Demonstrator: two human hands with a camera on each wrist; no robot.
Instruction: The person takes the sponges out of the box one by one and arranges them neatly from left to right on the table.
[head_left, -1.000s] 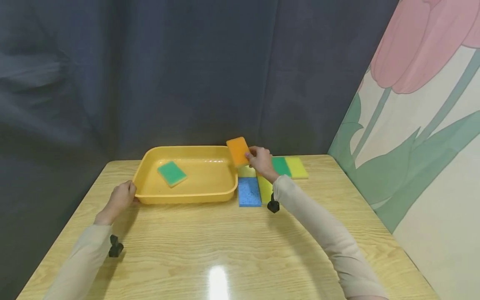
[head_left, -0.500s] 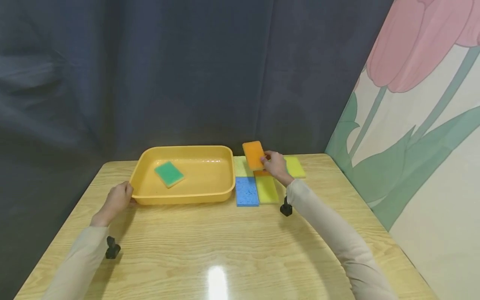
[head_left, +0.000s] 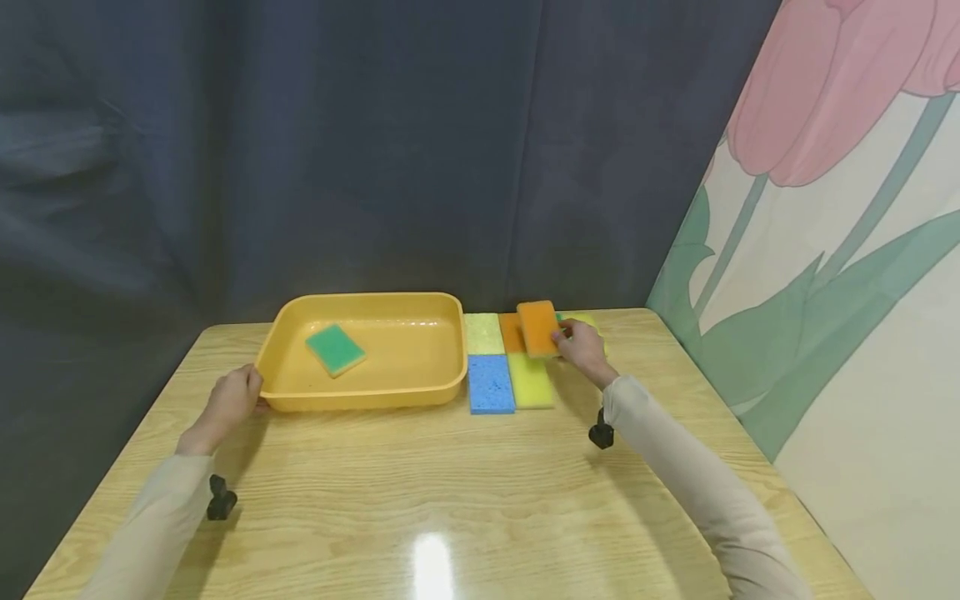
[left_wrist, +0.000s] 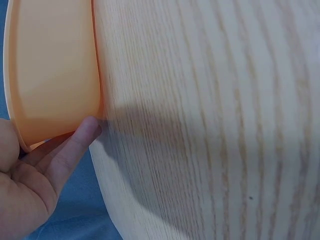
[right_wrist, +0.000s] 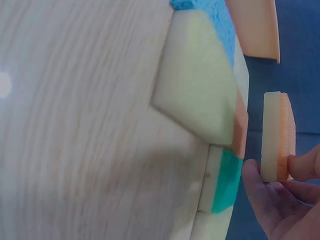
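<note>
My right hand [head_left: 583, 346] pinches an orange sponge [head_left: 537, 327] with a pale layer, thumb on the orange face [right_wrist: 286, 130]. It is raised above the row of sponges near the curtain. My left hand [head_left: 225, 404] grips the yellow tray [head_left: 412, 354] by its near left corner, thumb at the rim and fingers beneath. Inside the tray a green sponge [head_left: 335, 348] lies askew. Right of the tray are a pale yellow sponge [head_left: 484, 333], a blue sponge [head_left: 491, 385], a yellow sponge [head_left: 531, 383] and another orange sponge [head_left: 511, 332], partly covered.
A green-topped sponge [right_wrist: 227, 182] and a further yellow sponge [head_left: 588, 319] lie at the right end, mostly behind my right hand. Dark curtain [head_left: 390, 150] hangs along the wooden table's [head_left: 360, 483] back edge. A flower-painted wall [head_left: 847, 350] borders the right side.
The right hand has carried the orange sponge rightward and lower, from beside the tray's right rim to over the sponges. The left hand keeps its grip on the tray.
</note>
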